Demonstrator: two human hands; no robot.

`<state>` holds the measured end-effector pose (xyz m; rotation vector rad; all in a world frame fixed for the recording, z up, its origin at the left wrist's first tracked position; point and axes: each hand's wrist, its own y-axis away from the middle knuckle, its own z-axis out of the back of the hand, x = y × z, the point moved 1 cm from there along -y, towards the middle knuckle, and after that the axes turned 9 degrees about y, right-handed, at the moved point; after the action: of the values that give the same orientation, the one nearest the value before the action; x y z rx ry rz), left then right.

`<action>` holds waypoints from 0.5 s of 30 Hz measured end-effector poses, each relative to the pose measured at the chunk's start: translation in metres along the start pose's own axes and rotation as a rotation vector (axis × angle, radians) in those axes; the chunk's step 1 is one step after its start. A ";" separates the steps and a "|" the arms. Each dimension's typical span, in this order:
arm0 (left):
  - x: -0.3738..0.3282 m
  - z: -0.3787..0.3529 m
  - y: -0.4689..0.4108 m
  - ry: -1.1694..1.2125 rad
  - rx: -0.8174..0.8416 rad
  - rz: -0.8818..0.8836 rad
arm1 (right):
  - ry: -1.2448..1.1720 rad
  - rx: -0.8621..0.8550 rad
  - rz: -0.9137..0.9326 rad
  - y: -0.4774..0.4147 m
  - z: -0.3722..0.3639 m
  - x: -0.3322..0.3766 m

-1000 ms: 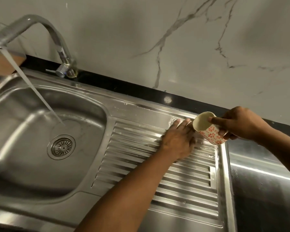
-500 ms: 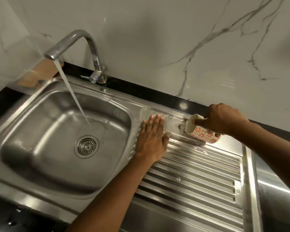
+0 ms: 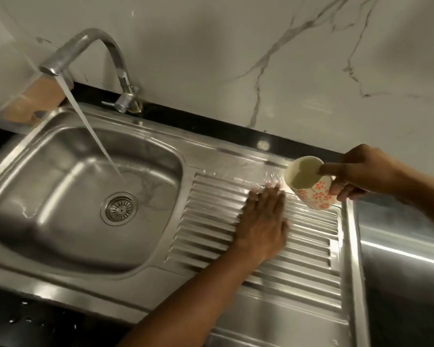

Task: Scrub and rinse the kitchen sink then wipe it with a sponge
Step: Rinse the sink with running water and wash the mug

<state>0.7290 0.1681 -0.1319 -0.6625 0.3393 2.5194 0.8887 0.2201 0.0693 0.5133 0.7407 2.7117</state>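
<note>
The steel sink (image 3: 48,256) has its basin on the left and a ribbed drainboard (image 3: 308,249) on the right. My left hand (image 3: 263,221) lies flat, fingers straight, on the wet ribs near the drainboard's top edge. My right hand (image 3: 361,171) grips a white cup with red flowers (image 3: 311,186), tilted mouth-left just beyond my left fingertips, and water spreads on the steel below it. The tap (image 3: 85,48) runs, its stream falling into the basin near the drain (image 3: 119,209). No sponge is in view.
A marble-patterned wall (image 3: 236,58) rises behind the black counter strip (image 3: 211,126). A brown block (image 3: 39,98) sits at the sink's far left corner. Another steel surface (image 3: 406,259) lies right of the drainboard. Dark counter with water drops (image 3: 35,319) borders the front.
My left hand slid right along the drainboard, back toward the cup. The cup's mouth has turned more toward the camera in my right hand. The camera view shifted slightly.
</note>
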 end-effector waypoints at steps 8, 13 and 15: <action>-0.087 -0.068 0.006 -0.122 0.140 -0.190 | 0.689 -0.050 -0.066 0.030 -0.014 -0.074; -0.070 -0.061 0.011 -0.091 0.065 -0.191 | 0.871 -0.095 0.060 0.034 -0.039 -0.069; -0.057 -0.053 0.018 -0.076 0.040 -0.140 | 0.878 -0.100 0.113 0.035 -0.049 -0.057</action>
<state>0.7827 0.1107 -0.1462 -0.5543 0.3045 2.3915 0.9142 0.1497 0.0338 -0.7384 0.7544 3.0098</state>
